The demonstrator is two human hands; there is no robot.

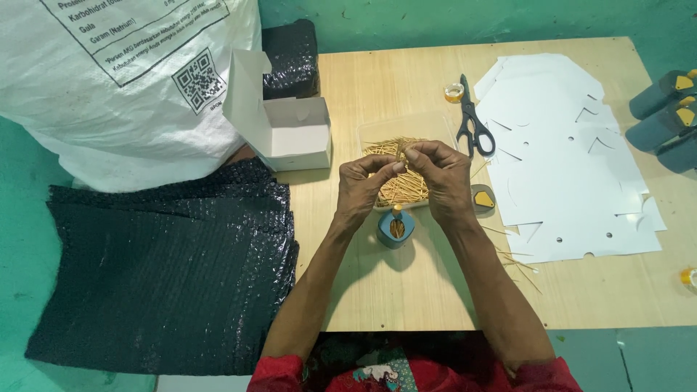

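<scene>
My left hand point(364, 187) and my right hand point(441, 176) meet over a clear plastic tray point(428, 125) heaped with thin wooden toothpicks point(401, 187). Both hands pinch a small bunch of toothpicks between fingertips and thumbs. Just below the hands stands a small blue-grey toothpick container point(396, 227), open at the top with toothpicks inside. Its yellow-topped lid point(483, 199) lies to the right of my right hand.
An open white cardboard box point(287, 127) sits left of the tray. Black-handled scissors point(473, 120) and a tape roll point(454, 92) lie behind. Flat white cut-out cards point(566, 160) cover the right side. Blue containers point(664, 116) lie far right. Black bubble wrap point(167, 276) and a white sack point(123, 80) are at left.
</scene>
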